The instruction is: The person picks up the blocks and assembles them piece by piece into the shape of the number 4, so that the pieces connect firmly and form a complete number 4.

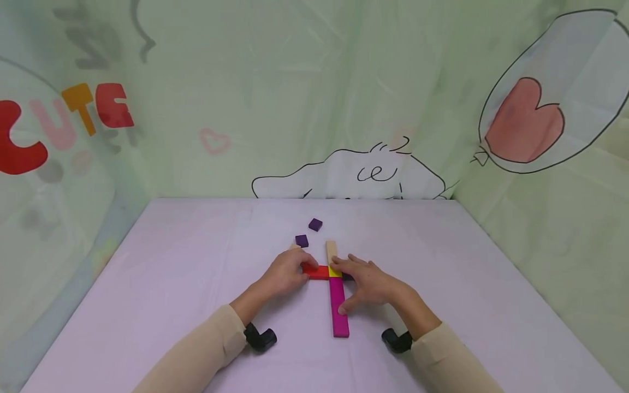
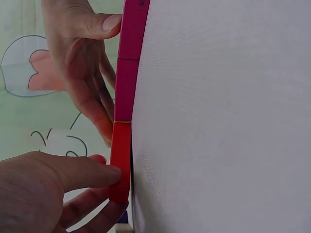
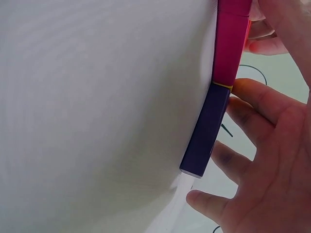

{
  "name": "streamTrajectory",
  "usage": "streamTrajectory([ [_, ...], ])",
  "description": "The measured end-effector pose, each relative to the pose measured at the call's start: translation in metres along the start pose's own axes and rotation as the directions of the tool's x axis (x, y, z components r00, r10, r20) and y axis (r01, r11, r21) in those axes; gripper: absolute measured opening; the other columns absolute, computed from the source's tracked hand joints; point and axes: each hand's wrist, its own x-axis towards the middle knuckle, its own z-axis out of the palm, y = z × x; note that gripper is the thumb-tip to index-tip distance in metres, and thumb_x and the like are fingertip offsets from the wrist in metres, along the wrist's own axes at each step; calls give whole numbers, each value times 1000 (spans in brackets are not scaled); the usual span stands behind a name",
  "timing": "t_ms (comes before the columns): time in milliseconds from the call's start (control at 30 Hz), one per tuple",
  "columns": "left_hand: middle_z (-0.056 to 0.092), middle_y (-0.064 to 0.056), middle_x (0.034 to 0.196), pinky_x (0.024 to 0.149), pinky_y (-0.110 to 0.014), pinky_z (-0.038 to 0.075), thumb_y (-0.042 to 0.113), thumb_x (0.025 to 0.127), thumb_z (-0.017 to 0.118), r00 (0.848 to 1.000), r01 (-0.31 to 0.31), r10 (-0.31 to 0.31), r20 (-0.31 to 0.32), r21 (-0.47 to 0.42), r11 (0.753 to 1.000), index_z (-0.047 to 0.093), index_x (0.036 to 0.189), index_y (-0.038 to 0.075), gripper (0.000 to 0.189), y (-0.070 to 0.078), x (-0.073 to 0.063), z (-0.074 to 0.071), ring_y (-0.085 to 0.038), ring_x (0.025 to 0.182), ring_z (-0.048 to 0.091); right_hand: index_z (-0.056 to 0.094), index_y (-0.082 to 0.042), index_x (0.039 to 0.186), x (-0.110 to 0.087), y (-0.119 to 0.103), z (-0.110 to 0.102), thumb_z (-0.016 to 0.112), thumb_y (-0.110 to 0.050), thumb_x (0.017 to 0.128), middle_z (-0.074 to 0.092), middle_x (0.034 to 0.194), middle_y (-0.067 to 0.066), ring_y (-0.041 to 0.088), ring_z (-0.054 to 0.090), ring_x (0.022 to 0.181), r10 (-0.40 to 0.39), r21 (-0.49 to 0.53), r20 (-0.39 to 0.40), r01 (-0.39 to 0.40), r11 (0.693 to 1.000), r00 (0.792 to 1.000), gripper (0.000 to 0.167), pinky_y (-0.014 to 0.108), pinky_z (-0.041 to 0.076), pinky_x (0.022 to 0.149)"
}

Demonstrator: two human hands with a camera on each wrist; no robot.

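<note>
My left hand [image 1: 284,273] pinches a red block [image 1: 318,273] between thumb and fingers, at the left arm of a flat cross of coloured blocks. A yellow square [image 1: 336,272] sits at the cross's middle. Two magenta blocks [image 2: 127,87] run end to end toward me from it, and a pale wooden block [image 1: 331,249] points away. The right arm is a dark purple block [image 3: 206,128], mostly covered in the head view by my right hand [image 1: 371,281]. That hand's fingers are spread. A fingertip touches near the yellow square, and the thumb rests at the magenta block.
Two small dark purple pieces lie beyond the cross, one farther back [image 1: 315,224] and one nearer [image 1: 302,240]. A pale wooden piece [image 1: 294,246] shows partly behind my left hand. The white table [image 1: 196,234] meets printed curtains [image 1: 221,82] at its back and sides.
</note>
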Motion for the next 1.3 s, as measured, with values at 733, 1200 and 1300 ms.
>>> streamTrajectory([
  [733,69,-5,122,98,-42,56,18,90,79,999,16,-10,-38,166,986,75,122,18,32,1,1,-9,-24,115,63,48,-18,156,-1,-7,0,93,-37,73,38,167,5,40,19,158,10,-25,-5,-10,1000,1000,97,73,12,122],
  [1200,67,-10,126,98,-44,55,17,98,67,975,171,-163,-149,48,984,70,129,12,32,-35,10,-49,-27,115,64,46,-16,157,0,-5,-2,93,-36,73,36,168,4,40,18,159,19,-8,2,-19,1000,1000,98,71,11,124],
  [1300,67,-12,128,99,-45,55,18,99,65,976,183,-175,-133,54,982,69,130,10,33,-37,21,-52,-29,116,64,47,-17,157,1,-3,1,93,-36,72,37,167,4,40,18,158,24,4,5,-24,1000,1000,98,72,11,123],
])
